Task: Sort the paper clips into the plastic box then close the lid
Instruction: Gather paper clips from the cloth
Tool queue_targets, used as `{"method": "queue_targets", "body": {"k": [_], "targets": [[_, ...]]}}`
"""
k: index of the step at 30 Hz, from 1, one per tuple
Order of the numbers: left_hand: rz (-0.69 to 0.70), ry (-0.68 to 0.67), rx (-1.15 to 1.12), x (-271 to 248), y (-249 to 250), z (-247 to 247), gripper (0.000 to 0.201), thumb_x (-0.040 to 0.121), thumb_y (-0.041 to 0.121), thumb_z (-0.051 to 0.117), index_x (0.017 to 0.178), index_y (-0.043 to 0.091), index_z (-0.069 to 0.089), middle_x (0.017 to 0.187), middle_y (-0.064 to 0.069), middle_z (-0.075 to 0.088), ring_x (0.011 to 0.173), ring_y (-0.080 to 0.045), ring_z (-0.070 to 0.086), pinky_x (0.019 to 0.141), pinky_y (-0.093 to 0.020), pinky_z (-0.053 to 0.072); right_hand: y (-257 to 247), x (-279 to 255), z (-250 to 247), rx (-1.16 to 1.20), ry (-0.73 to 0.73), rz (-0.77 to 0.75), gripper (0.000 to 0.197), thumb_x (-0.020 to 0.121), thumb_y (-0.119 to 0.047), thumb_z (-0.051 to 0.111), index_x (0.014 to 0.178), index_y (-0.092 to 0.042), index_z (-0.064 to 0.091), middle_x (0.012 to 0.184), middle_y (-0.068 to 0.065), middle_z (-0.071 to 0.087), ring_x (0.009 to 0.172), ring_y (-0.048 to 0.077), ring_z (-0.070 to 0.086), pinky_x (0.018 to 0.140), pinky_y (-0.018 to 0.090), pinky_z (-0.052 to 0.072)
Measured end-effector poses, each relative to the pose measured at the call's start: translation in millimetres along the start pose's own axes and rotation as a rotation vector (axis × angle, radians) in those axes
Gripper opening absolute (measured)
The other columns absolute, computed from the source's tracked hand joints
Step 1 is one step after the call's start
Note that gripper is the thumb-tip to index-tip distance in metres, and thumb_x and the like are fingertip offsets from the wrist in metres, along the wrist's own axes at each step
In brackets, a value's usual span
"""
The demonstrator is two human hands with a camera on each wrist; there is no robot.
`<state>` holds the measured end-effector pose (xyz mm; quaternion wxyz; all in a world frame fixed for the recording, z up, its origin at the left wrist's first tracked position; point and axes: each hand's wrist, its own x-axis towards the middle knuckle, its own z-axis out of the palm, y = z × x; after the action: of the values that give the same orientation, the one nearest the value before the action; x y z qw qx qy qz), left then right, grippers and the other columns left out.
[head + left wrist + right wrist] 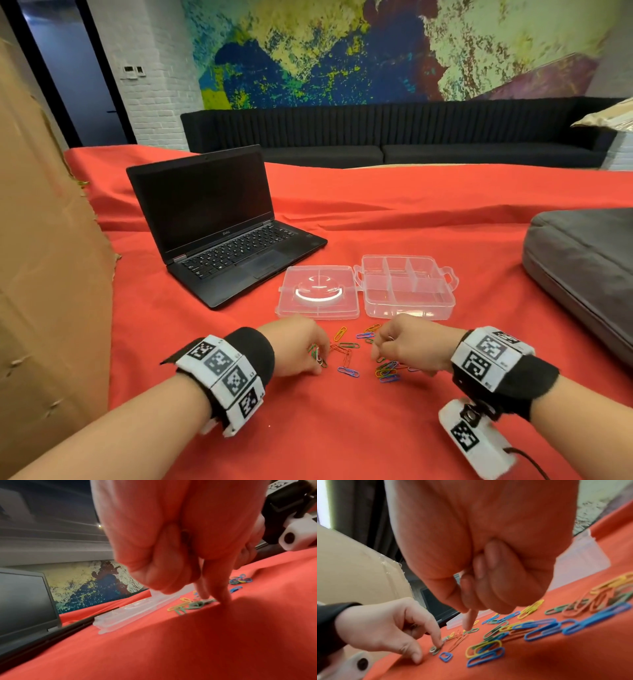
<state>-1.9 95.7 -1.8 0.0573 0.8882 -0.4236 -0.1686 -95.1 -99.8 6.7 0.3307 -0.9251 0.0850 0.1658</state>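
Coloured paper clips (349, 353) lie scattered on the red cloth between my hands. Behind them the clear plastic box (409, 291) stands open and holds nothing, its lid (317, 294) folded flat to the left. My left hand (317, 358) has its index fingertip pressed on a silver and green clip (435, 649), the thumb tip on the cloth just beside it. My right hand (378, 349) points its index finger (468, 620) down onto a green clip (473, 630), with the other fingers curled into the palm. More clips (387, 371) sit under the right hand.
An open black laptop (226, 226) stands at the back left of the box. A brown cardboard sheet (44, 274) rises along the left edge. A grey cushion (582, 274) lies at the right. Red cloth (325, 428) covers the surface.
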Motion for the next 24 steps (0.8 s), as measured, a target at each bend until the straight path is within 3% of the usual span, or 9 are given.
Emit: {"method": "queue_targets", "body": {"k": [2,5,9,12,13,15,18,21,24], "targets": [[-0.015,0.012,0.039,1.6,1.7,2.6,0.024,0.083,0.027,0.066,0.105,0.020,0.070,0.106,-0.002,0.069,0.097,-0.021,0.063,0.076,-0.023,0.045,-0.2,-1.2,-3.2,-0.054,0.010,-0.008,0.022,0.086,-0.015,0.047,0.090,-0.017,0.069,0.050,-0.005,0.043,0.032,0.008,0.035,0.033,0.015,0.031],[-0.011,0.040,0.044,3.5,3.8,3.6,0.019,0.086,0.026,0.063,0.101,0.016,0.071,0.103,-0.004,0.069,0.091,-0.019,0.061,0.073,-0.023,0.043,2.1,-1.6,-8.4,-0.114,0.040,-0.036,0.021,0.087,-0.014,0.050,0.092,-0.016,0.070,0.046,-0.010,0.048,0.032,-0.002,0.044,0.036,0.008,0.030],[-0.017,0.123,-0.168,3.2,-1.0,-2.7,0.015,0.082,0.024,0.068,0.090,0.014,0.076,0.062,0.015,0.058,0.059,0.000,0.051,0.058,-0.015,0.037,8.0,1.4,-18.5,-0.151,0.105,-0.048,0.021,0.088,-0.016,0.050,0.098,-0.019,0.068,0.060,-0.009,0.050,0.045,0.000,0.043,0.043,0.010,0.034],[-0.109,0.296,-0.536,4.4,-5.3,-12.9,0.007,0.079,0.020,0.073,0.074,0.015,0.076,0.046,0.014,0.053,0.041,0.001,0.044,0.046,-0.016,0.039,14.4,7.4,-35.5,-0.121,0.265,-0.042,0.034,0.087,-0.012,0.048,0.118,-0.021,0.059,0.059,-0.005,0.053,0.038,-0.001,0.046,0.040,0.008,0.033],[-0.146,0.331,-0.672,4.8,-5.1,-15.9,0.010,0.079,0.019,0.073,0.071,0.014,0.074,0.041,0.012,0.048,0.036,-0.004,0.037,0.039,-0.017,0.033,18.3,10.4,-42.8,-0.128,0.316,-0.034,0.042,0.087,-0.012,0.048,0.127,-0.019,0.053,0.064,-0.003,0.058,0.046,0.001,0.053,0.045,0.008,0.036],[-0.201,0.350,-0.897,8.2,-3.3,-21.6,0.016,0.081,0.018,0.072,0.068,0.010,0.069,0.038,0.009,0.036,0.033,-0.007,0.025,0.037,-0.015,0.020,26.8,15.1,-57.0,-0.206,0.372,0.015,0.050,0.088,-0.013,0.047,0.138,-0.013,0.044,0.099,0.009,0.070,0.087,0.018,0.067,0.076,0.017,0.049],[-0.244,0.333,-1.046,20.0,2.9,-31.9,0.015,0.082,0.016,0.071,0.069,0.011,0.065,0.042,0.006,0.031,0.034,-0.007,0.021,0.040,-0.014,0.016,43.4,19.6,-64.5,-0.341,0.282,0.096,0.047,0.087,-0.017,0.048,0.133,-0.015,0.052,0.132,0.009,0.060,0.120,0.024,0.056,0.102,0.026,0.041],[-0.252,0.331,-1.158,42.2,11.7,-42.1,0.010,0.083,0.014,0.070,0.080,0.005,0.066,0.045,0.005,0.040,0.032,-0.005,0.023,0.037,-0.010,0.016,56.3,21.8,-63.7,-0.370,0.242,0.058,0.038,0.085,-0.017,0.049,0.119,-0.019,0.064,0.118,0.003,0.068,0.107,0.019,0.063,0.092,0.022,0.045],[-0.292,0.366,-1.214,75.2,26.4,-46.4,0.013,0.084,0.015,0.070,0.077,0.007,0.064,0.048,0.003,0.043,0.034,-0.006,0.024,0.036,-0.010,0.017,65.3,24.3,-70.8,-0.185,0.305,0.009,0.029,0.086,-0.012,0.049,0.106,-0.018,0.070,0.077,0.001,0.063,0.062,0.008,0.057,0.055,0.007,0.040]]}}
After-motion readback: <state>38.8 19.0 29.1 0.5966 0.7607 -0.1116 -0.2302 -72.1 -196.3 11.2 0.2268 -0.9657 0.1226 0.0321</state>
